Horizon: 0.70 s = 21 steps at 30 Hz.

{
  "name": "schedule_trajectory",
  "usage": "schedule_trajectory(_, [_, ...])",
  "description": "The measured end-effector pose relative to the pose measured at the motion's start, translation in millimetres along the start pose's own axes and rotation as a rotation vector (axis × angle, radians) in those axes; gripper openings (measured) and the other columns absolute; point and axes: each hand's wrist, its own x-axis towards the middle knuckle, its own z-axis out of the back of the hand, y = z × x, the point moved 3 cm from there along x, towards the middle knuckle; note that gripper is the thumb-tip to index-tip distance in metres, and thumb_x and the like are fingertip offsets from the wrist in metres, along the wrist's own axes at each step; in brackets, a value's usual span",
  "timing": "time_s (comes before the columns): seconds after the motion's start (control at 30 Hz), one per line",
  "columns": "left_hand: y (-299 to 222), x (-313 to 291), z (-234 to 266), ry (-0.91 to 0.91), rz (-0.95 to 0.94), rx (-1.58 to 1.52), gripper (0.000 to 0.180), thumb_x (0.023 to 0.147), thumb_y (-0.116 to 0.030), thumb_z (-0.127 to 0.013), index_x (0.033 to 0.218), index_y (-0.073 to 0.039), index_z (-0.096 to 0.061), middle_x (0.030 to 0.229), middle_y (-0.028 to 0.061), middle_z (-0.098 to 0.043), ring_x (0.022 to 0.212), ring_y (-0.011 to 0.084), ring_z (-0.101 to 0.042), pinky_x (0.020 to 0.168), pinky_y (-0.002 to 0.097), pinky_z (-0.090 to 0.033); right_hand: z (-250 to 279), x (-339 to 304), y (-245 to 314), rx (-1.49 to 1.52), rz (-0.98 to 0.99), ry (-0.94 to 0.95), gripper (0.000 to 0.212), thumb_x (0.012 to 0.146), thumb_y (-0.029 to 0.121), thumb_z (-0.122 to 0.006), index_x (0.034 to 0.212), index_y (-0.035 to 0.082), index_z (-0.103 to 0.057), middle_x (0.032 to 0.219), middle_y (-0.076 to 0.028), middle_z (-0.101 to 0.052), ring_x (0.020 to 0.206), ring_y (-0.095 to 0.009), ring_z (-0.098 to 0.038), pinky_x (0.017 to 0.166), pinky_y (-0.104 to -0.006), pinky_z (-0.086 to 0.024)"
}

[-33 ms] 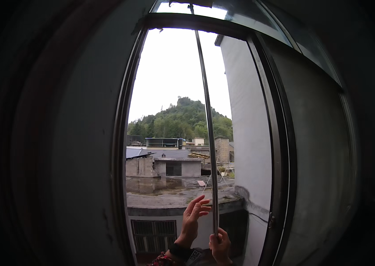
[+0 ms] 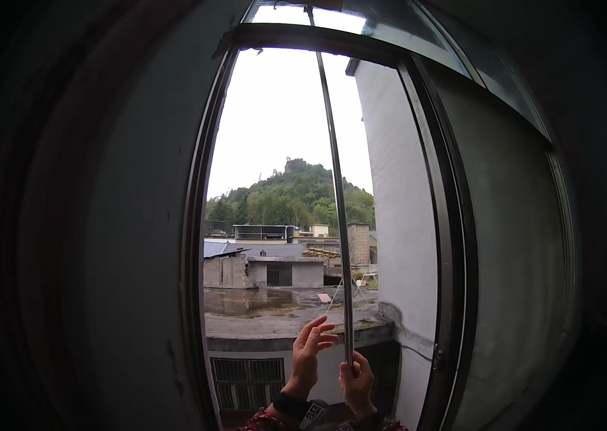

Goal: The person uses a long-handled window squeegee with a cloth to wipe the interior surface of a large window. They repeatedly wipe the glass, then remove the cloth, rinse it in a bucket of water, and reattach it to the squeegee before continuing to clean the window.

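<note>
A long, thin metal pole (image 2: 337,187) stands nearly upright and leans slightly left toward its top. My right hand (image 2: 357,384) is closed around its lower end, thumb and fingers pressed against it. To the left of the pole, my left hand (image 2: 307,359) is raised with its fingers apart, holding nothing; its fingertips are close to the pole. Higher up, the pole passes behind the top bar of the window frame (image 2: 318,37) and shows again through the glass above. A dark piece (image 2: 318,3) near its upper end is cut off by the picture's edge.
Dark window jambs rise at the left (image 2: 206,165) and right (image 2: 454,215). A pale outside wall (image 2: 400,179) stands at the right. Below and beyond are a wet flat roof (image 2: 246,323), a barred window (image 2: 249,381), low houses (image 2: 289,273) and a wooded hill (image 2: 296,194).
My right hand and the pole's lower end are slightly higher, and more of the right sleeve shows. My left hand stays raised beside the pole. The view has shifted a little.
</note>
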Motion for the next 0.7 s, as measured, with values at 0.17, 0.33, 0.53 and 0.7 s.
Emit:
schedule_trajectory(0.17, [10.9, 6.3, 12.0, -0.082, 0.076, 0.064, 0.035, 0.098, -0.025, -0.045, 0.125, -0.003, -0.052, 0.107, 0.0086, -0.063, 0.086, 0.0153, -0.063, 0.077, 0.0273, -0.048, -35.1, 121.8, 55.7, 0.005, 0.204, 0.020, 0.034, 0.094, 0.013, -0.057, 0.123, -0.001, -0.047, 0.068, 0.002, -0.050, 0.051, -0.003, -0.043, 0.044, -0.0190, -0.035])
schedule_trajectory(0.33, [7.0, 5.7, 0.9, -0.105, 0.076, 0.055, 0.034, 0.098, -0.025, -0.047, 0.125, -0.006, -0.053, 0.107, 0.0068, -0.063, 0.089, 0.0124, -0.061, 0.076, 0.0252, -0.047, 3.7, 52.8, 32.5, -0.183, 0.172, -0.025, 0.035, 0.093, 0.017, -0.059, 0.121, -0.001, -0.048, 0.068, 0.002, -0.051, 0.052, -0.004, -0.044, 0.045, -0.0187, -0.035])
schedule_trajectory(0.53, [-14.5, 0.6, -39.2, 0.091, 0.042, 0.090, 0.045, 0.098, -0.033, -0.045, 0.135, -0.007, -0.042, 0.118, 0.0098, -0.058, 0.097, 0.0156, -0.060, 0.079, 0.0293, -0.049, 76.0, -135.5, -28.1, -0.378, -0.108, -0.057, 0.046, 0.094, 0.021, -0.058, 0.132, 0.001, -0.042, 0.073, 0.000, -0.053, 0.053, -0.004, -0.043, 0.045, -0.0196, -0.036])
schedule_trajectory(0.7, [-33.1, -20.4, -88.2, 0.344, 0.025, 0.030, 0.058, 0.098, -0.040, -0.046, 0.143, -0.007, -0.031, 0.124, 0.0127, -0.055, 0.100, 0.0187, -0.060, 0.080, 0.0310, -0.049, 110.0, -209.5, -17.8, -0.303, -0.311, -0.012, 0.047, 0.094, 0.021, -0.058, 0.133, 0.001, -0.042, 0.074, -0.001, -0.053, 0.053, -0.004, -0.043, 0.046, -0.0198, -0.037])
